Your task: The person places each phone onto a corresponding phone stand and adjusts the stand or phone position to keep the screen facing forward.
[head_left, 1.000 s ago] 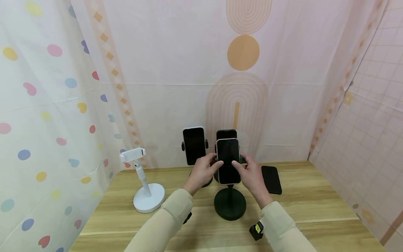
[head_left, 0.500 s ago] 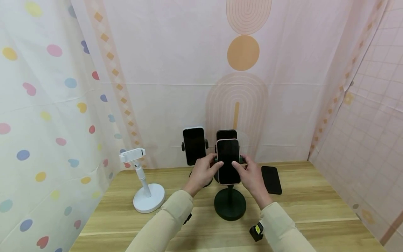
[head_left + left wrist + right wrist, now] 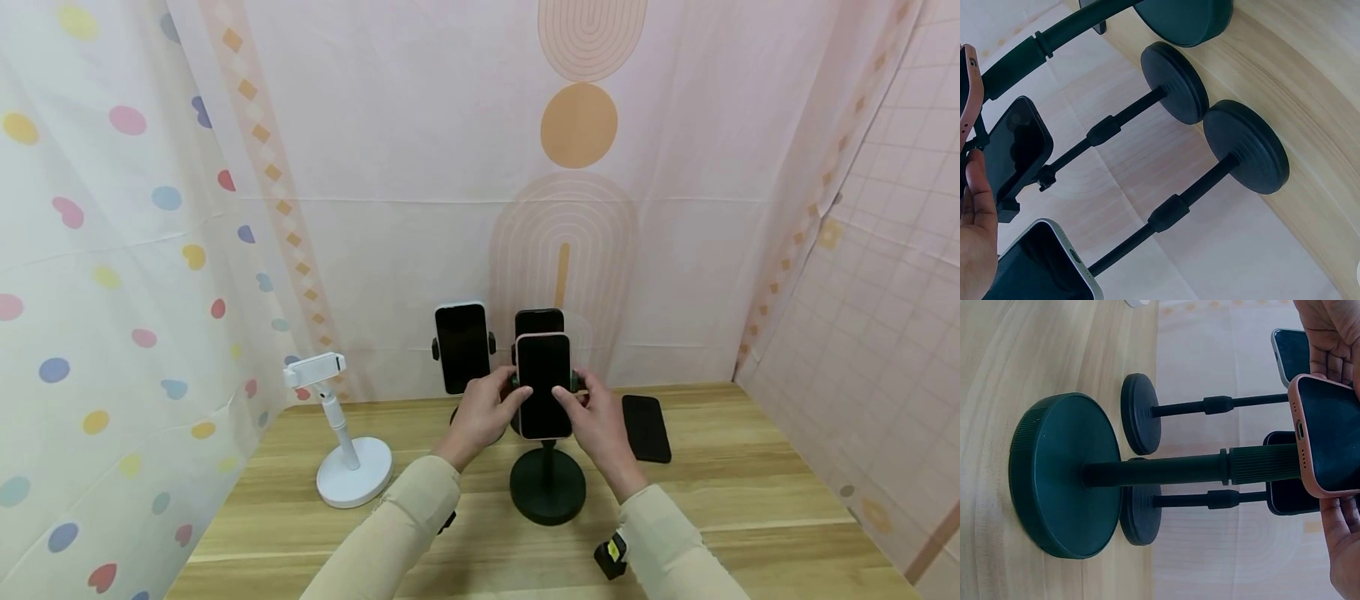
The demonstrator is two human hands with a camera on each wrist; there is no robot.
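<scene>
A phone in a pink case [image 3: 543,385] stands upright at the head of a dark green stand [image 3: 547,485] in the middle of the table. My left hand [image 3: 504,390] grips its left edge, thumb on the front and fingers behind. My right hand [image 3: 579,393] pinches its right edge the same way. In the right wrist view the pink-cased phone [image 3: 1329,434] sits atop the stand's ribbed stem [image 3: 1260,464], with fingers [image 3: 1329,344] at one side. The left wrist view shows only the phone's pink edge [image 3: 969,87] and my left palm.
Behind stand two black stands, one holding a white-cased phone [image 3: 462,346], the other a black phone [image 3: 539,320]. A white stand [image 3: 352,471] with nothing in its clamp is at the left. A black phone [image 3: 647,427] lies flat at the right. Curtains close in the wooden table [image 3: 750,500].
The pink-cased phone sits a touch lower between my hands. Both hands keep their hold and have barely moved.
</scene>
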